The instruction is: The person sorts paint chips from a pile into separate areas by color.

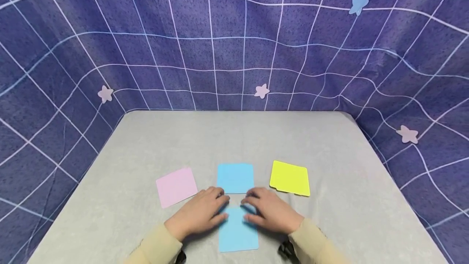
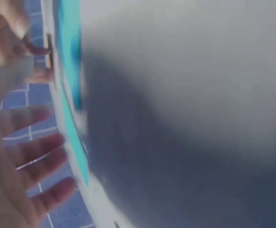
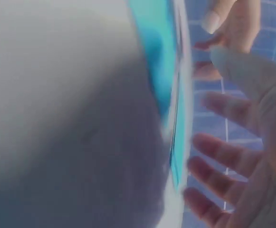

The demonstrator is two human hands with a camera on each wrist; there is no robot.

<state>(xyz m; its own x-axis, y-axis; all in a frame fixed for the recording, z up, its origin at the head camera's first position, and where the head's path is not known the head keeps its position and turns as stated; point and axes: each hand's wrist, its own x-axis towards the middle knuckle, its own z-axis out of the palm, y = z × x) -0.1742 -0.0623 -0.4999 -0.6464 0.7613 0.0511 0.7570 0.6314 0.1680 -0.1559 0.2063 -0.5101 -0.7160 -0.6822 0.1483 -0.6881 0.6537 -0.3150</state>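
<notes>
My left hand [image 1: 202, 212] and right hand [image 1: 272, 211] hover on either side of a near light-blue card [image 1: 239, 233]. Both have loosely bent fingers with nothing between them, and their thumbs overlap that card's sides in the head view. Just beyond the fingertips lies a second light-blue card [image 1: 235, 178], with a strip of grey tabletop between the two. In the left wrist view, my left hand's fingers [image 2: 47, 154] show spread above the surface. The right wrist view shows my right hand's fingers [image 3: 218, 161] likewise apart, casting a shadow on the table.
A pink card [image 1: 176, 187] lies tilted to the left, close by the left hand. To the right is a yellow card stack [image 1: 290, 178], its lower edge uneven. The grey table [image 1: 234, 133] ends at a purple curtain [image 1: 227, 52] with grid lines and stars.
</notes>
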